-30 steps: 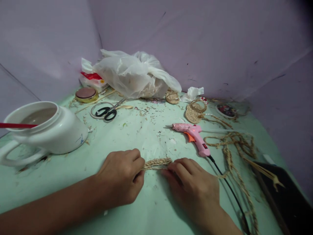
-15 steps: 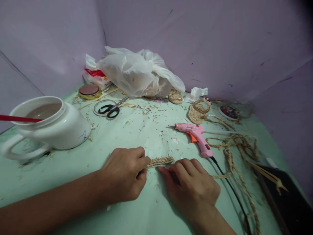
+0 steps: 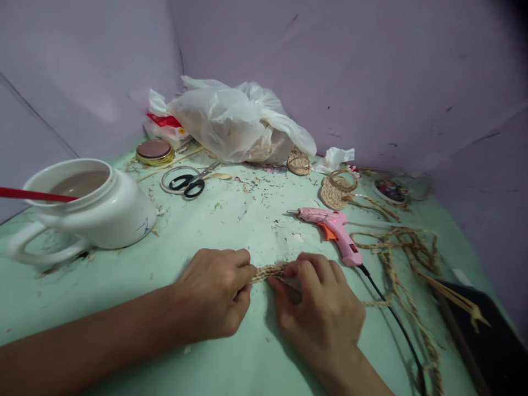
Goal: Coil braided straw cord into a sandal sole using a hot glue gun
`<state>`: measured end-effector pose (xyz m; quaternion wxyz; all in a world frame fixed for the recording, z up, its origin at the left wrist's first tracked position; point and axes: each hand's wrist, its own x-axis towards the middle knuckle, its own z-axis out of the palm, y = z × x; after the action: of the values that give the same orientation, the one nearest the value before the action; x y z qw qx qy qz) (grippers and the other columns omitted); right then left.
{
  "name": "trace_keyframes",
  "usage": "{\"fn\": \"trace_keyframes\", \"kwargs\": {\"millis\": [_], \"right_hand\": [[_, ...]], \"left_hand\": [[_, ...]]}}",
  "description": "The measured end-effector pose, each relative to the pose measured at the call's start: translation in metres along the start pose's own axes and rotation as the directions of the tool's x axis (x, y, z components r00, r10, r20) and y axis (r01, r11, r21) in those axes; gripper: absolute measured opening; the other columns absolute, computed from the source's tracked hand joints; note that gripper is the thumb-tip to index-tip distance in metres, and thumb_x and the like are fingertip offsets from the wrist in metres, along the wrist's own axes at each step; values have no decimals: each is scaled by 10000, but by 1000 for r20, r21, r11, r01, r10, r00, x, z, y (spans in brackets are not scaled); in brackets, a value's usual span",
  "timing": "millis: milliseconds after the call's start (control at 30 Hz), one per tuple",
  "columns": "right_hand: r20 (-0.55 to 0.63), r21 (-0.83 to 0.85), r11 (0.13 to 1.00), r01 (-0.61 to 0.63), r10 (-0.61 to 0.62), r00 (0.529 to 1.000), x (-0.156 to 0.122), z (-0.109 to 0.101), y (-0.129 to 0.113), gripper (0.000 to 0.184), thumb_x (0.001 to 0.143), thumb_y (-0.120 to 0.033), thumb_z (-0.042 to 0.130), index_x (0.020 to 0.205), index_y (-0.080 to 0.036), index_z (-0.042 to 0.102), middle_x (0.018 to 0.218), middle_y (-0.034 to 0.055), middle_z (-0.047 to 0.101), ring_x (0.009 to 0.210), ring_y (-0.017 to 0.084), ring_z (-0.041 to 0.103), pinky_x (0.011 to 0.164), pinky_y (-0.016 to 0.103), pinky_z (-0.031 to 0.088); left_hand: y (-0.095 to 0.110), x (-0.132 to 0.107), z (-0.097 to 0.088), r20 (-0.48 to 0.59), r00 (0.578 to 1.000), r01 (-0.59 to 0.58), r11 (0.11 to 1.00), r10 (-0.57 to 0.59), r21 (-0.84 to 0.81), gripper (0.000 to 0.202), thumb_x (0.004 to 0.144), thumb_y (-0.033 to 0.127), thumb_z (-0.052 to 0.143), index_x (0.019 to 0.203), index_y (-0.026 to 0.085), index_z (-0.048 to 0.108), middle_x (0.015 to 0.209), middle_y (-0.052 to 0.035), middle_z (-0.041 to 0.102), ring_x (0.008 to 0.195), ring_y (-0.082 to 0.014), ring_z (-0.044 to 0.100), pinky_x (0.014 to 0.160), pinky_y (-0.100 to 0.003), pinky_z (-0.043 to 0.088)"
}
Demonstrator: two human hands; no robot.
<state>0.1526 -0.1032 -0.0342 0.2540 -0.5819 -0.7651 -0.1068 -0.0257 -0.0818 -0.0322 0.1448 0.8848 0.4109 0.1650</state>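
Observation:
A short folded length of braided straw rope [image 3: 270,271] lies on the pale green table [image 3: 231,231] between my two hands. My left hand [image 3: 216,294] is closed, pinching the rope's left end between thumb and forefinger. My right hand [image 3: 317,311] curls over the rope's right end, its fingers pressing on the braid. The rest of the braid [image 3: 396,275] trails away to the right in loose loops. A pink glue gun [image 3: 334,231] rests just beyond my right hand, its black cord [image 3: 391,313] running toward me.
A white jug [image 3: 88,206] with a red stick lies on its side at the left. Black-handled scissors [image 3: 187,184], a round tin [image 3: 154,151], a plastic bag [image 3: 235,121] and coiled straw discs [image 3: 334,190] stand at the back. A dark tray [image 3: 482,330] sits at the right edge.
My right hand has slid left along the braid and now covers more of it, closing the gap to my left hand. The view has drifted slightly.

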Motion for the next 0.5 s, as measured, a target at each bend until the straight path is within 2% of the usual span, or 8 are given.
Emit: {"fn": "trace_keyframes", "kwargs": {"millis": [33, 67, 133, 300, 400, 500], "right_hand": [[-7, 16, 1000, 3, -3, 1000, 2, 0, 0, 81, 751, -269, 588, 778, -193, 600, 869, 87, 648, 767, 248, 518, 614, 350, 374], [-6, 39, 999, 17, -17, 1000, 3, 0, 0, 142, 739, -244, 591, 867, -185, 609, 982, 103, 646, 846, 275, 513, 683, 385, 393], [22, 110, 992, 60, -63, 998, 6, 0, 1, 260, 726, -186, 581, 986, -179, 594, 1068, 97, 643, 942, 304, 489, 802, 462, 379], [94, 269, 960, 70, -99, 991, 10, 2, 5, 396, 718, -127, 565, 1111, -169, 534, 882, 52, 701, 931, 283, 510, 845, 494, 367], [102, 287, 956, 53, -85, 991, 10, 3, 6, 429, 699, -122, 571, 1125, -164, 532, 863, 53, 707, 929, 286, 516, 850, 502, 364], [102, 289, 957, 36, -69, 992, 10, 3, 5, 437, 693, -117, 558, 1125, -174, 534, 841, 47, 709, 918, 288, 523, 864, 509, 355]], "left_hand": [[0, 0, -1, 8, 1000, 0, 1000, 0, 8, 203, 753, 204, 435, 809, 196, 630, 696, -14, 560, 560, -134, 502, 481, -263, 348], [0, 1, -2, 25, 1000, 0, 1000, -1, 19, 199, 753, 206, 436, 808, 195, 627, 704, -15, 559, 566, -138, 502, 487, -267, 352], [0, 2, -6, 76, 997, 11, 999, -14, 41, 193, 756, 212, 440, 820, 196, 621, 728, -19, 552, 583, -147, 506, 497, -277, 355], [6, 6, -18, 200, 976, 77, 996, -85, 47, 213, 816, 309, 421, 803, 199, 602, 769, -24, 537, 595, -144, 504, 525, -282, 364], [14, 12, -19, 154, 977, 134, 985, -150, 112, 273, 824, 381, 414, 801, 181, 598, 779, -45, 545, 632, -169, 522, 538, -291, 386], [20, 20, -14, 115, 982, 125, 975, -148, 183, 203, 781, 305, 454, 818, 164, 595, 804, -70, 566, 685, -209, 553, 545, -311, 407]]}}
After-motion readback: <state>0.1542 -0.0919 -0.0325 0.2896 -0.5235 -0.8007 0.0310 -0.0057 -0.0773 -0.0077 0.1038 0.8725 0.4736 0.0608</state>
